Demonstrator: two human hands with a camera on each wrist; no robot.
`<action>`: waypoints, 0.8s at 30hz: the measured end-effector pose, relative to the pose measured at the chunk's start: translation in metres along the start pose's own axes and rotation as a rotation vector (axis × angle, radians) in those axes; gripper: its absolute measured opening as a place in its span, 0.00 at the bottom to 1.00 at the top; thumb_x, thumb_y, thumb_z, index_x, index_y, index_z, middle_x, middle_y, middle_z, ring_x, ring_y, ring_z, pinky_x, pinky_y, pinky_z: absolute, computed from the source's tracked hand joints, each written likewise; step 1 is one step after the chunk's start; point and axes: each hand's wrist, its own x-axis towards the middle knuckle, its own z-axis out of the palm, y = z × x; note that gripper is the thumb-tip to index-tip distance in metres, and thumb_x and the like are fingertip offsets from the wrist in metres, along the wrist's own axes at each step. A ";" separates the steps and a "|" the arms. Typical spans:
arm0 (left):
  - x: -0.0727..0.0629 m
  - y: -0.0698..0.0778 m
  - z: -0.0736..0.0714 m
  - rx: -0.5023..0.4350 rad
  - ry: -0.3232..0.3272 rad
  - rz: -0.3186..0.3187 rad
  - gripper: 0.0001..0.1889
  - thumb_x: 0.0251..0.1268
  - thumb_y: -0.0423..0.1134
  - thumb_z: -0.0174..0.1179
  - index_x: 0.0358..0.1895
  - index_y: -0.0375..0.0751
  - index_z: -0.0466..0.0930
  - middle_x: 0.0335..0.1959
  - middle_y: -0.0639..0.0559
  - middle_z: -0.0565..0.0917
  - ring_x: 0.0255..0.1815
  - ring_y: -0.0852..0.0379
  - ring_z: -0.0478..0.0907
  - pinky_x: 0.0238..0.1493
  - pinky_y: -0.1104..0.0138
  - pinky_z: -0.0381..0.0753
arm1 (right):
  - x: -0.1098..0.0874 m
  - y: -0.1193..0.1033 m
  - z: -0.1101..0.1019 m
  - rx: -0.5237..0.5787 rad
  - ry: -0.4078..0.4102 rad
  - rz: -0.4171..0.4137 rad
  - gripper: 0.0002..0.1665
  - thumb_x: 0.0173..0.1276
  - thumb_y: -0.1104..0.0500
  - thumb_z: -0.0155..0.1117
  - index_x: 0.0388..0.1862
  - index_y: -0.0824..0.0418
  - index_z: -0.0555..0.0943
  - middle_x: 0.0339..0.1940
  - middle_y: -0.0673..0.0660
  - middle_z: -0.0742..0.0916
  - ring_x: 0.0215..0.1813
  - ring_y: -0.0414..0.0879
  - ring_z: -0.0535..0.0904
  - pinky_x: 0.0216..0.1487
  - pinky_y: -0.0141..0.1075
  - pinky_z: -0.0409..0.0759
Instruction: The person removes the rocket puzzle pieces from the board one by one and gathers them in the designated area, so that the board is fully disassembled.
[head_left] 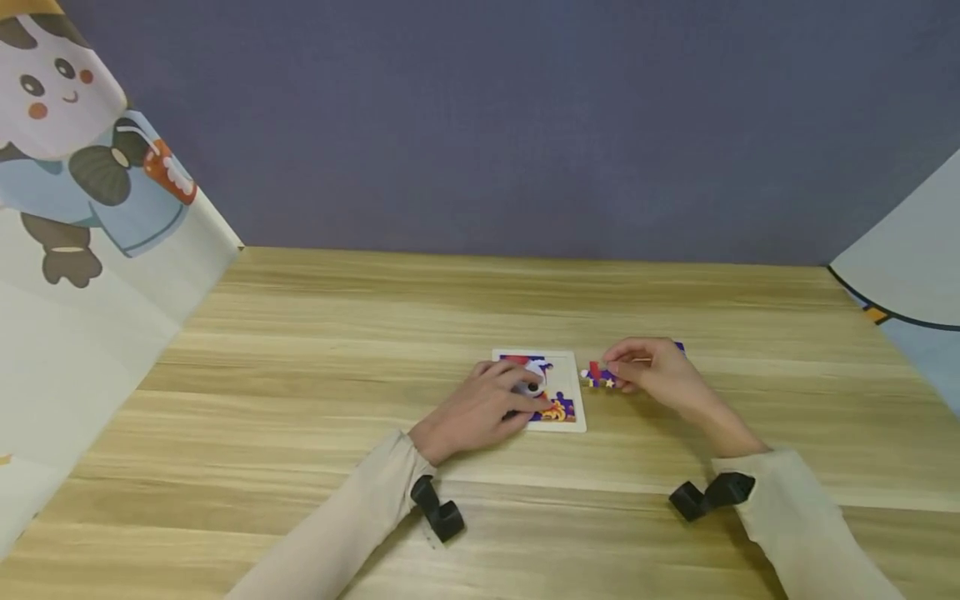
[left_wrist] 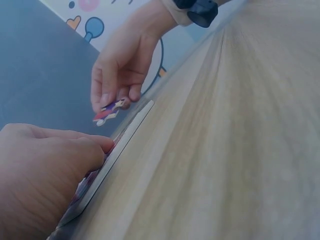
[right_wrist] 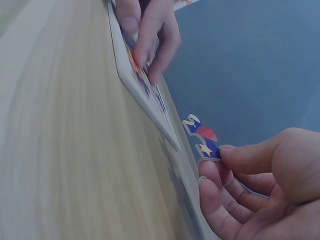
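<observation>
A white-framed jigsaw puzzle tray (head_left: pixel 579 392) lies on the wooden table, partly filled with purple, red and orange pieces. My left hand (head_left: pixel 489 406) rests over its left part with fingertips touching the pieces, hiding some of the picture. Just right of the tray, my right hand (head_left: pixel 660 375) pinches a puzzle piece (head_left: pixel 597 375) between thumb and fingers. In the right wrist view this puzzle piece (right_wrist: pixel 201 136) is purple and red with a pale star, held above the table. Part of another purple piece (head_left: pixel 679 346) shows behind the right hand.
The wooden table (head_left: pixel 337 333) runs back to a dark blue-grey panel (head_left: pixel 480 125). A cartoon-printed panel (head_left: pixel 67 167) stands at the left, with another pale panel (head_left: pixel 915 250) at the right. Black straps with cameras (head_left: pixel 442 512) are worn on both wrists.
</observation>
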 end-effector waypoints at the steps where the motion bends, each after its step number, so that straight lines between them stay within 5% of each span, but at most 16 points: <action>1: 0.000 0.000 0.000 -0.001 0.000 -0.002 0.15 0.71 0.46 0.52 0.57 0.61 0.80 0.63 0.55 0.75 0.69 0.50 0.64 0.63 0.54 0.67 | -0.001 0.001 -0.002 -0.003 0.003 0.001 0.14 0.69 0.66 0.57 0.49 0.75 0.77 0.37 0.61 0.84 0.31 0.37 0.80 0.35 0.32 0.84; 24: 0.000 0.001 -0.001 0.030 -0.013 0.000 0.16 0.71 0.46 0.51 0.57 0.63 0.79 0.63 0.58 0.75 0.68 0.52 0.65 0.63 0.53 0.67 | -0.024 0.041 -0.045 -0.020 0.080 -0.017 0.15 0.69 0.64 0.57 0.46 0.78 0.76 0.28 0.37 0.83 0.28 0.33 0.79 0.29 0.31 0.82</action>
